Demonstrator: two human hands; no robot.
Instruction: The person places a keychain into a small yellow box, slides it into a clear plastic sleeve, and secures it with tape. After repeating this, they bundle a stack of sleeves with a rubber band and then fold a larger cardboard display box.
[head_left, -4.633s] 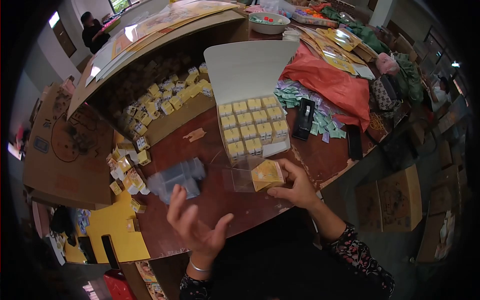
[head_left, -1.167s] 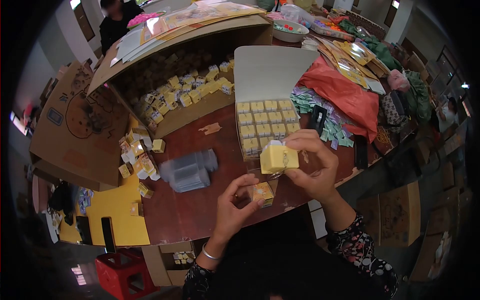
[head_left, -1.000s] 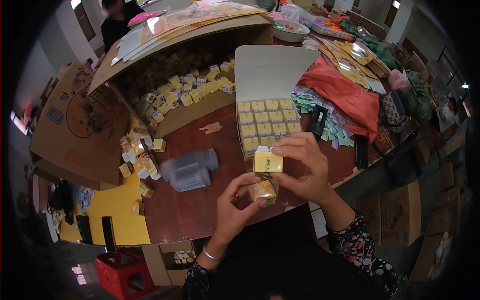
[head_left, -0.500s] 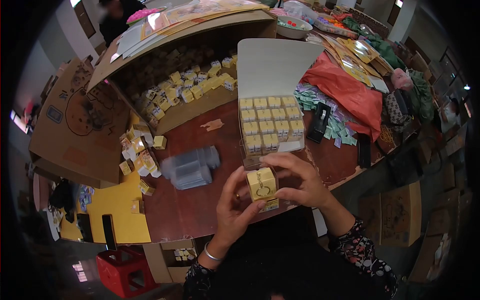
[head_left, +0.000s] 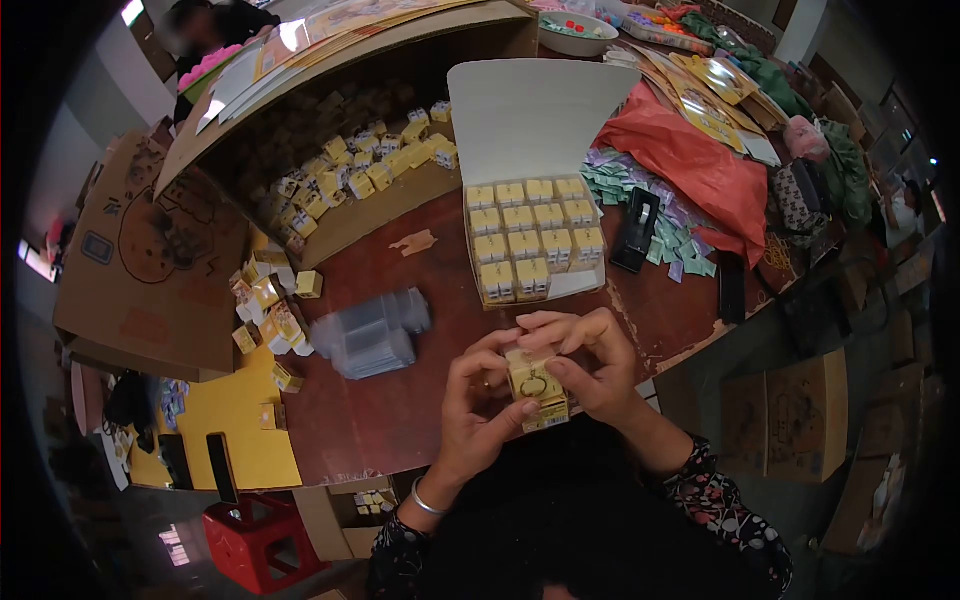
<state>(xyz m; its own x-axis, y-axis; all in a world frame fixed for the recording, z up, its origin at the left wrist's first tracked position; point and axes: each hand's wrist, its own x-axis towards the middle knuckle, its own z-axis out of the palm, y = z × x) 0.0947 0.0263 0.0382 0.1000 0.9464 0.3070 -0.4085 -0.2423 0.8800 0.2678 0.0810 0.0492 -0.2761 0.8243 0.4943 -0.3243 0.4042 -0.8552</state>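
The small yellow cube-shaped box (head_left: 528, 370) with metal ring (head_left: 545, 384) is at six o'clock from the open white cardboard box (head_left: 540, 120). Your left hand (head_left: 478, 412) grips it; your right hand (head_left: 597, 375) touches it, whether gripping, I cannot tell.

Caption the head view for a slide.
Left hand and right hand around a yellow box with a ring on top, near an open carton of similar boxes.

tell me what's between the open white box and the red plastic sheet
In the head view, a black object, perhaps a tape dispenser, and small green and purple packets lie between the white box and the red sheet.
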